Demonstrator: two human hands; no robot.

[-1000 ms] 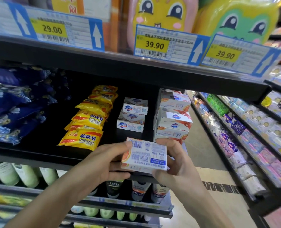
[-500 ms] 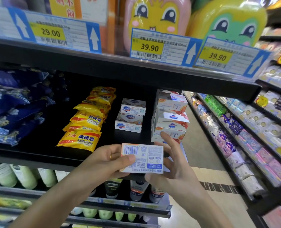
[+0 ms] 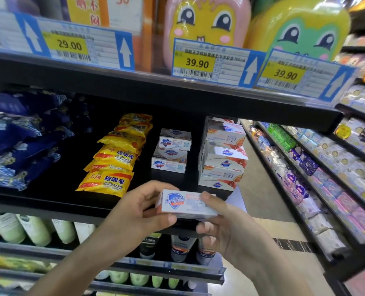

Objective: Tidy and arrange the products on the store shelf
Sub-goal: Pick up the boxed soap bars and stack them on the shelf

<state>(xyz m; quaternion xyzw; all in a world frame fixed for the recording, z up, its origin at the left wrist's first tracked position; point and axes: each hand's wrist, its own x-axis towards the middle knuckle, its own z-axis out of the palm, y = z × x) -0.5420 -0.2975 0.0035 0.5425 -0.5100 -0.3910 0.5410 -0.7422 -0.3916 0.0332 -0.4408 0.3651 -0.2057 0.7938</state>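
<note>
Shelf [image 3: 49, 201], black, soap section: the widest stock first, blue packets [image 3: 21, 142] stacked at far left, then a row of yellow sulfur soap bags [image 3: 111, 180], then 2 groups of white Safeguard cartons, a short stack [image 3: 170, 152] mid-shelf and a taller, untidy stack [image 3: 222, 159] at the right end. Price tags [image 3: 196, 63] on the rail above read 29.00 and 39.90. Soap box [image 3: 185, 202] is off the shelf, held just in front of its edge, between the 2 stacks. My left hand [image 3: 141, 212] grips its left end, fingers curled over the top; my right hand [image 3: 226, 229] pinches the right end, thumb on the face. Change: half a second ago the barcode side faced me; now I have turned it so the shield logo faces out. Reads as ready to shelve, logo forward.
</note>
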